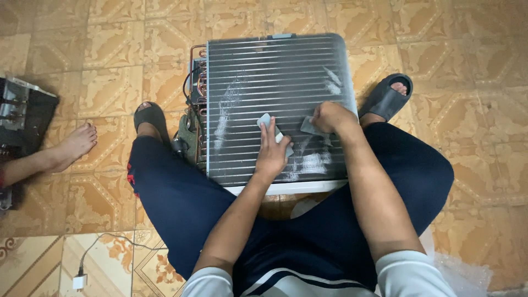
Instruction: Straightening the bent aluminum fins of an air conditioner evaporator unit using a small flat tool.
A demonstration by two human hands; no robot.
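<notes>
Nearest the camera, a white charger plug [80, 282] with its cable is seen on the tiled floor [462, 55] beside the seated person's left thigh; it could be snagged if that leg were shifted.

Between the knees, a finned coil unit [275, 104] is laid flat on the floor, its lower white edge resting close against the lap. A small pale pad [266, 121] is pressed to the fins under the left hand [271, 154], the grip closed down over it with the fingers flat. A second greyish piece [311, 127] is clamped in the right hand [330, 116], the fingers curled tightly round it. Both pieces are held on the lower middle of the fin face, where whitish scuffed streaks are already visible.

The thin fins are judged to be easily bent: flattening or tearing could be caused by heavy pressure or by strokes made across the ribs rather than along them. Fingertips might also be cut on the sharp fin edges if a piece slipped out.

At the unit's left side, copper tubing [199, 82] and dark wires are exposed; these could be kinked or pulled if the unit were pushed sideways.

Farther off, another person's bare foot [74, 144] is stretched beside a dark appliance [22, 118], near enough to be struck by a sliding unit.
</notes>
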